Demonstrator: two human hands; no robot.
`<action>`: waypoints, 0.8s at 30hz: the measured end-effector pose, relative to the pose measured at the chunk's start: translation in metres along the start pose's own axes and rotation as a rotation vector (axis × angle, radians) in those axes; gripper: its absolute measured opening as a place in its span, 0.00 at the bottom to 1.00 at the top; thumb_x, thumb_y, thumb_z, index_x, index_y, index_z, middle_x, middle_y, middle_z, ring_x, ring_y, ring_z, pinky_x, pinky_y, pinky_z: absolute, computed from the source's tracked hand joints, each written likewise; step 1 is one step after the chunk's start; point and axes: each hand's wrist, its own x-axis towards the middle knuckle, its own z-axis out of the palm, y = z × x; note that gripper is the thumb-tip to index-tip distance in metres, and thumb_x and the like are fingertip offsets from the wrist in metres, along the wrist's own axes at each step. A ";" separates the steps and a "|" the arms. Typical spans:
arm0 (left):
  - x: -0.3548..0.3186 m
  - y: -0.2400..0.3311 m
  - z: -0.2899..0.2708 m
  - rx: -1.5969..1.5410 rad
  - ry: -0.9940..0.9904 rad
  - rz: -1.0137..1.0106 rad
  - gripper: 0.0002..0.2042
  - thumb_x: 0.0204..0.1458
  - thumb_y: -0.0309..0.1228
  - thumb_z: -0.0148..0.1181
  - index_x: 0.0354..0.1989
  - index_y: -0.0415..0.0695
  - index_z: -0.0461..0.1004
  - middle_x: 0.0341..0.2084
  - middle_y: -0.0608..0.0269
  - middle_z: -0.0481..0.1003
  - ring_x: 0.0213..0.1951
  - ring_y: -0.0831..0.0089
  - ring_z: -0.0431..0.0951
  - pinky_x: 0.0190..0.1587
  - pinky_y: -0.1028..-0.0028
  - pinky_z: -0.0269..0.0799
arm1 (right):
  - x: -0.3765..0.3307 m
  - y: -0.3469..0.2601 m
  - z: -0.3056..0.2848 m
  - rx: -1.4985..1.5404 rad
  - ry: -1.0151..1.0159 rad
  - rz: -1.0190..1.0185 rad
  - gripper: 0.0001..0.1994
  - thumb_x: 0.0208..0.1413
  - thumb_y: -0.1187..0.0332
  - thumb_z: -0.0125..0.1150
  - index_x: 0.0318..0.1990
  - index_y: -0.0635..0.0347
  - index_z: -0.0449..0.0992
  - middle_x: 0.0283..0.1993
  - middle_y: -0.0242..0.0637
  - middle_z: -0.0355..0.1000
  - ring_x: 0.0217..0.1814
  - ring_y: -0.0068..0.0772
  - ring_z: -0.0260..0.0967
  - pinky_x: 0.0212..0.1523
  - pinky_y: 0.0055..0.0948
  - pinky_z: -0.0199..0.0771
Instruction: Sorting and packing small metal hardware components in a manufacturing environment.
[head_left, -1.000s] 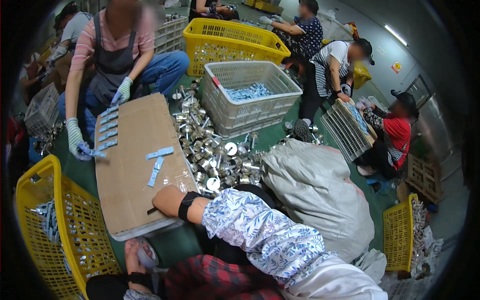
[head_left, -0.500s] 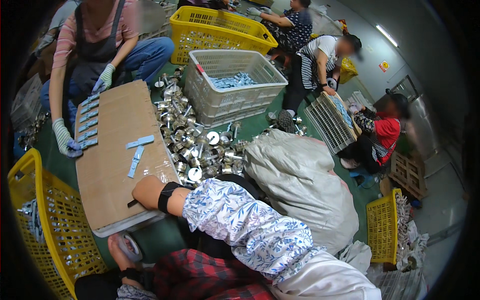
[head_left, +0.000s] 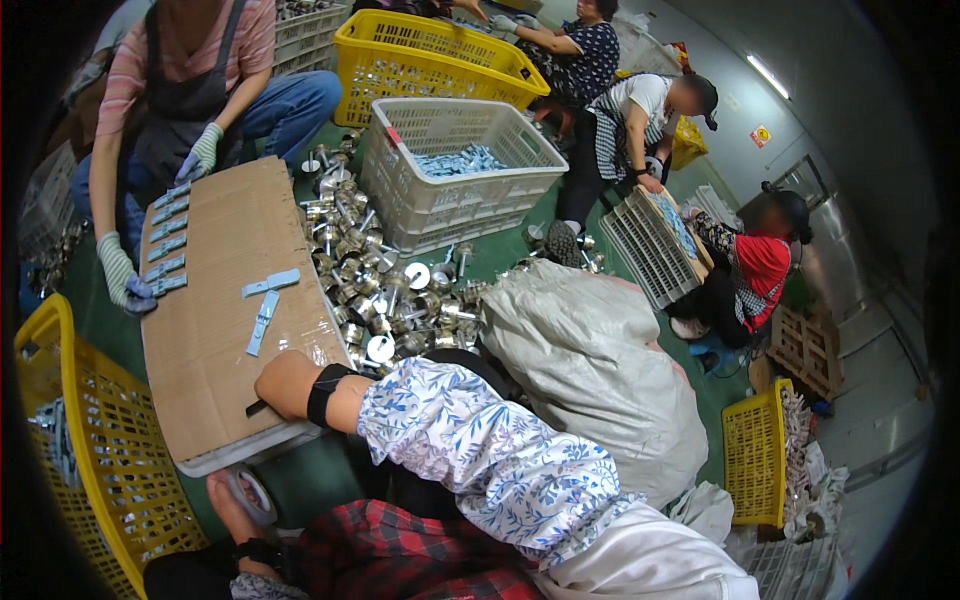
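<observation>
My right hand (head_left: 285,385), with a black band round its wrist, is closed in a fist over the near edge of a cardboard-covered board (head_left: 240,385). A short dark end juts from under it; what it belongs to is hidden. Below the board's near corner, my left hand (head_left: 230,510) grips a roll of tape (head_left: 252,496). On the cardboard lie two pale blue metal strips, one a crosswise strip (head_left: 271,284) and one a slanting strip (head_left: 262,323). Several more blue strips (head_left: 167,244) line the far left edge, beside a co-worker's gloved hand (head_left: 124,276).
A yellow crate (head_left: 130,470) with metal parts stands at the left. Right of the board, round metal parts with stems (head_left: 390,290) are heaped on the green floor. A grey crate (head_left: 440,205) holds blue strips; a pale sack (head_left: 590,370) lies nearer. Other people sit around.
The whole view has shifted slightly left. Both my hands keep their places at the board, and the strips on the cardboard lie as before.
</observation>
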 end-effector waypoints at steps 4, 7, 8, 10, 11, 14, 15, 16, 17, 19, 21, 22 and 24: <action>0.001 0.001 0.001 0.000 0.015 -0.021 0.06 0.49 0.31 0.36 0.31 0.49 0.62 0.13 0.70 0.62 0.12 0.82 0.58 0.14 0.83 0.53 | -0.002 0.000 -0.003 0.010 -0.008 -0.005 0.05 0.38 0.70 0.56 0.25 0.58 0.77 0.27 0.42 0.73 0.32 0.42 0.72 0.31 0.34 0.71; -0.006 0.008 0.009 -0.022 0.008 -0.034 0.06 0.49 0.31 0.36 0.31 0.49 0.62 0.13 0.71 0.61 0.12 0.83 0.57 0.13 0.83 0.52 | -0.002 0.001 -0.004 0.005 -0.029 -0.007 0.05 0.38 0.70 0.56 0.25 0.57 0.77 0.27 0.42 0.73 0.32 0.42 0.72 0.31 0.34 0.71; -0.005 0.008 0.009 -0.024 0.008 -0.034 0.06 0.49 0.31 0.36 0.31 0.49 0.62 0.13 0.71 0.61 0.12 0.83 0.57 0.13 0.83 0.52 | -0.002 0.001 -0.003 0.000 -0.034 -0.007 0.05 0.38 0.71 0.56 0.25 0.57 0.77 0.27 0.42 0.73 0.32 0.42 0.72 0.31 0.34 0.71; -0.005 0.008 0.009 -0.012 0.017 -0.045 0.06 0.49 0.31 0.36 0.30 0.49 0.62 0.13 0.71 0.62 0.12 0.84 0.57 0.13 0.84 0.52 | -0.001 0.001 -0.002 -0.003 -0.038 -0.010 0.06 0.38 0.71 0.56 0.26 0.57 0.77 0.28 0.42 0.73 0.33 0.42 0.72 0.31 0.34 0.71; -0.005 0.008 0.008 -0.013 0.017 -0.045 0.06 0.49 0.31 0.36 0.30 0.49 0.62 0.13 0.71 0.62 0.12 0.84 0.57 0.13 0.84 0.52 | -0.001 0.001 -0.002 -0.002 -0.039 -0.007 0.06 0.38 0.71 0.56 0.26 0.57 0.77 0.28 0.42 0.73 0.33 0.42 0.72 0.32 0.34 0.71; -0.005 0.007 0.008 -0.005 0.023 -0.047 0.06 0.49 0.31 0.36 0.31 0.49 0.62 0.13 0.71 0.61 0.12 0.83 0.57 0.13 0.84 0.51 | -0.001 0.001 -0.002 0.003 -0.039 0.002 0.06 0.38 0.71 0.56 0.26 0.57 0.77 0.28 0.42 0.73 0.33 0.42 0.72 0.31 0.35 0.70; -0.004 0.005 0.006 0.007 0.021 -0.048 0.07 0.49 0.31 0.36 0.31 0.49 0.63 0.13 0.71 0.62 0.12 0.83 0.58 0.14 0.84 0.52 | -0.001 0.001 -0.001 0.008 -0.038 0.007 0.06 0.38 0.70 0.56 0.26 0.57 0.77 0.28 0.42 0.73 0.32 0.43 0.72 0.31 0.35 0.70; -0.002 0.003 0.004 0.019 0.019 -0.048 0.07 0.49 0.31 0.36 0.32 0.48 0.63 0.14 0.70 0.62 0.12 0.83 0.58 0.14 0.83 0.53 | -0.001 0.001 0.000 0.009 -0.038 0.010 0.06 0.38 0.70 0.56 0.26 0.57 0.77 0.28 0.42 0.73 0.32 0.43 0.72 0.31 0.35 0.70; 0.001 0.001 0.000 0.020 0.017 -0.049 0.07 0.49 0.31 0.36 0.32 0.48 0.63 0.14 0.70 0.62 0.12 0.83 0.58 0.14 0.83 0.53 | 0.000 0.000 0.002 0.019 -0.011 0.011 0.06 0.38 0.70 0.56 0.26 0.58 0.77 0.27 0.42 0.73 0.32 0.43 0.72 0.31 0.35 0.70; 0.007 -0.003 -0.006 0.052 -0.029 -0.035 0.09 0.49 0.32 0.36 0.36 0.47 0.64 0.15 0.69 0.63 0.14 0.82 0.60 0.15 0.83 0.54 | -0.001 0.001 0.001 0.028 0.017 0.019 0.06 0.39 0.70 0.55 0.25 0.58 0.77 0.27 0.43 0.73 0.32 0.43 0.72 0.31 0.35 0.70; 0.010 -0.005 -0.009 0.073 -0.041 -0.033 0.10 0.49 0.32 0.36 0.37 0.47 0.64 0.15 0.69 0.63 0.14 0.82 0.60 0.15 0.83 0.55 | -0.001 0.001 0.001 0.027 0.018 0.013 0.06 0.39 0.70 0.55 0.25 0.58 0.77 0.26 0.43 0.73 0.31 0.43 0.72 0.30 0.35 0.70; 0.010 -0.004 -0.008 0.094 -0.047 -0.029 0.11 0.49 0.32 0.36 0.38 0.46 0.64 0.15 0.69 0.64 0.14 0.82 0.61 0.16 0.83 0.55 | -0.001 0.002 0.002 0.028 0.019 0.018 0.06 0.39 0.70 0.55 0.25 0.58 0.77 0.26 0.43 0.73 0.31 0.43 0.72 0.30 0.35 0.70; 0.006 -0.002 -0.003 0.088 -0.035 -0.029 0.11 0.49 0.32 0.36 0.39 0.46 0.64 0.15 0.69 0.64 0.14 0.82 0.60 0.16 0.83 0.55 | -0.001 0.001 0.002 0.012 0.030 0.007 0.06 0.39 0.70 0.55 0.24 0.58 0.77 0.26 0.42 0.73 0.31 0.42 0.72 0.30 0.35 0.70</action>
